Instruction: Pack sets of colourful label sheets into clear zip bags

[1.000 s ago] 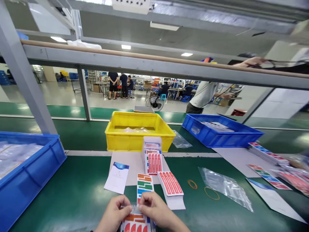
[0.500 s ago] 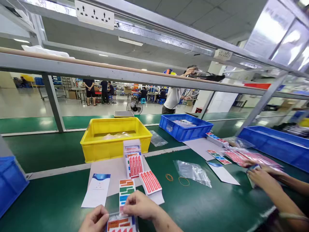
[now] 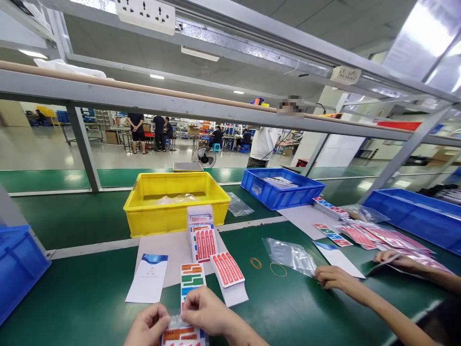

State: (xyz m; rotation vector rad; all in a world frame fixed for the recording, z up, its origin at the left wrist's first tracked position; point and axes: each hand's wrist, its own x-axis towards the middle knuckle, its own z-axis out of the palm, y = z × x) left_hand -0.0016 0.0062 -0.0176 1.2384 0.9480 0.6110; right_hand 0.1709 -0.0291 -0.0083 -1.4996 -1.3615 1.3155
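Observation:
My left hand [image 3: 149, 324] pinches the left edge of a clear bag [image 3: 183, 335] with colourful sticker cards inside, at the bottom of the view. On the bag's upper right edge, my right hand [image 3: 207, 310] is closed, its fingertips over the lower end of a multicoloured card [image 3: 192, 278]. A white leaflet with a blue top [image 3: 147, 278] lies to the left. Right of the card is a stack of red-striped cards [image 3: 227, 270] on white paper. Behind them stands a holder filled with cards [image 3: 203, 240].
A yellow bin [image 3: 175, 223] and a blue bin [image 3: 284, 197] stand behind. Rubber bands [image 3: 278, 270] and clear bags [image 3: 290, 254] lie right of centre. At the right, a co-worker's hands [image 3: 336, 281] are near more cards. A metal shelf frame [image 3: 84, 149] crosses above.
My hands keep hold of the bag with little movement. One of the co-worker's hands has reached left to the clear bags, while the other holds a card at the right. The view has shifted slightly.

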